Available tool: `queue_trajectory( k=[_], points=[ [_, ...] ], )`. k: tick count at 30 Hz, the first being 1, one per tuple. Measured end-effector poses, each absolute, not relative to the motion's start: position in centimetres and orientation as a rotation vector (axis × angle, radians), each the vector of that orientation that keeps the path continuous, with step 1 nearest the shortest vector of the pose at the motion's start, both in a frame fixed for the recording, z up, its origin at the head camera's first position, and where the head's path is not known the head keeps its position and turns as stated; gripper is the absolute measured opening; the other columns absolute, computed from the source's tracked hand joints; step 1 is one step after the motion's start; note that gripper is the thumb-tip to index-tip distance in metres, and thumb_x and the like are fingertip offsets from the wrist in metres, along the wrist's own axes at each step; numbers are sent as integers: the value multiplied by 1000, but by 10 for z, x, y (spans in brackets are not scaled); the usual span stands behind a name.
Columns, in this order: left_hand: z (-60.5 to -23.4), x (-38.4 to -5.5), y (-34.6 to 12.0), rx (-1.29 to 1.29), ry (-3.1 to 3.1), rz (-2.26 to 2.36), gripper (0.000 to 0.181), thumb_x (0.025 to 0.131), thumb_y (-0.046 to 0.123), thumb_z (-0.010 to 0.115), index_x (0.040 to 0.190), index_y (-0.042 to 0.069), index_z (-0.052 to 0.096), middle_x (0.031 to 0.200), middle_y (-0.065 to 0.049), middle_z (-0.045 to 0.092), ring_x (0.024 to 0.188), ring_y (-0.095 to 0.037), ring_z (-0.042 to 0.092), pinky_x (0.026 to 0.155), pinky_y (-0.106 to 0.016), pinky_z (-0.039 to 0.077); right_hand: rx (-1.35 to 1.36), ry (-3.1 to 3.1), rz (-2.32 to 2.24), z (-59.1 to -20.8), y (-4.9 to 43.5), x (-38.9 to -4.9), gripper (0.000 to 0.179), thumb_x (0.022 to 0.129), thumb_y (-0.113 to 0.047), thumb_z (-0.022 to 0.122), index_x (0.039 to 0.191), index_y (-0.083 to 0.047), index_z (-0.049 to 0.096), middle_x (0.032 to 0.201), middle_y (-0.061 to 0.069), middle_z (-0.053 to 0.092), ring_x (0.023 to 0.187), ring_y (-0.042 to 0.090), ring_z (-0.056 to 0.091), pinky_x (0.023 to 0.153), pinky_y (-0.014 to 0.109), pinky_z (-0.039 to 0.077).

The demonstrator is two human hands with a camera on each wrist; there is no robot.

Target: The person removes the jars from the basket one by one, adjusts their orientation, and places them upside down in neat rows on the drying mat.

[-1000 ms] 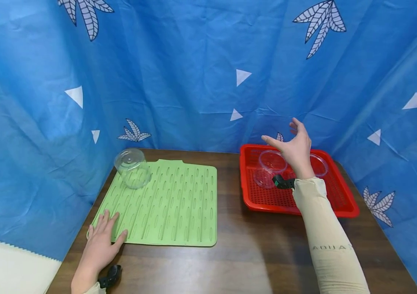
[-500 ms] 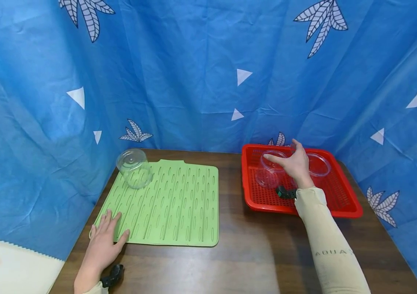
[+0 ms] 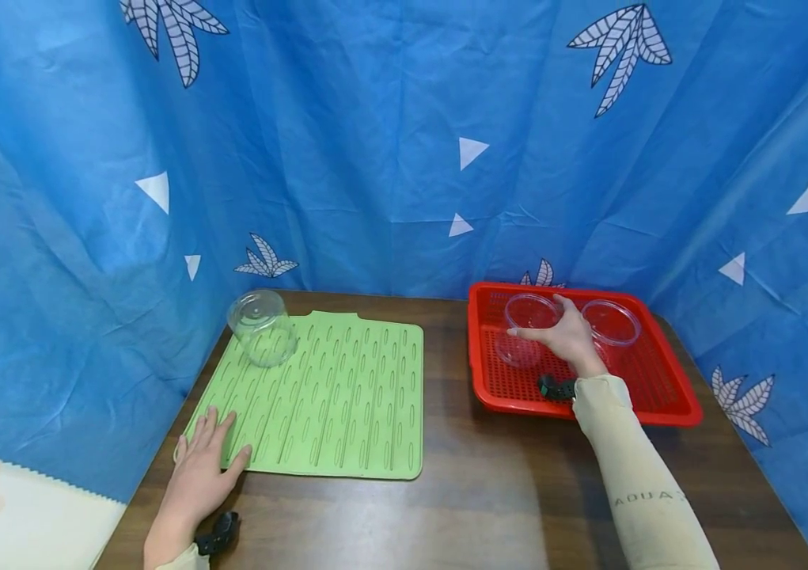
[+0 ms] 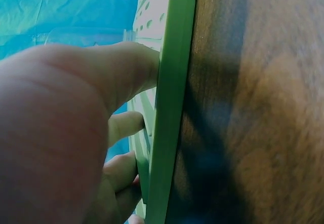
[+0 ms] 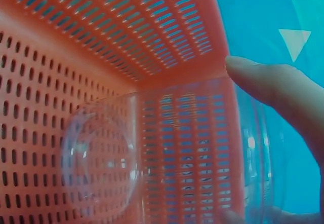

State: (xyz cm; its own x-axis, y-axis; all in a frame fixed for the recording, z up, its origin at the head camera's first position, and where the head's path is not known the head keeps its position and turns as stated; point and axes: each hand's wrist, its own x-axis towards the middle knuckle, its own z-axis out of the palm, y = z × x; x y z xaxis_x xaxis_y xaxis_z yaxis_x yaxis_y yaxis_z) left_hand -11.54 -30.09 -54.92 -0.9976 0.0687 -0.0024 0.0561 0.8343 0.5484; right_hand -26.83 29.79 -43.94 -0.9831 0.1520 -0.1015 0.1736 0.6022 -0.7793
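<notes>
The right hand [image 3: 569,342] is now lower than a second ago, down inside the red basket [image 3: 525,407] at the left clear cup [image 3: 517,350], thumb and fingers spread about it; this seems to put the cup within grasp, though contact is hard to tell. Another clear cup [image 3: 612,323] stands to its right, while an apparently upturned cup [image 3: 263,328] stands on the green mat [image 3: 347,412], where the left hand [image 3: 197,467] rests spread at the near left corner
</notes>
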Motion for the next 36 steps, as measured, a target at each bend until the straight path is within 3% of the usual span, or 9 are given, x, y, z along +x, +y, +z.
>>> queue_trajectory(
  k=[23, 36],
  points=[
    [-546, -113, -299, 98, 2993, 889, 78, 111, 35, 65, 164, -12, 34, 170, -46, 9, 158, -65, 6, 124, -80, -1, 346, 2692, -1425, -447, 297, -267, 126, 85, -30, 96, 172, 4, 11, 167, 36, 33, 147, 57, 37, 111, 70, 49],
    [-545, -114, -301, 102, 2991, 878, 77, 112, 37, 64, 164, -12, 34, 171, -45, 9, 158, -65, 6, 124, -80, 0, 293, 2806, -1466, -420, 293, -263, 119, 86, -29, 96, 172, 0, 18, 165, 32, 40, 147, 54, 41, 108, 70, 52]
  ],
)
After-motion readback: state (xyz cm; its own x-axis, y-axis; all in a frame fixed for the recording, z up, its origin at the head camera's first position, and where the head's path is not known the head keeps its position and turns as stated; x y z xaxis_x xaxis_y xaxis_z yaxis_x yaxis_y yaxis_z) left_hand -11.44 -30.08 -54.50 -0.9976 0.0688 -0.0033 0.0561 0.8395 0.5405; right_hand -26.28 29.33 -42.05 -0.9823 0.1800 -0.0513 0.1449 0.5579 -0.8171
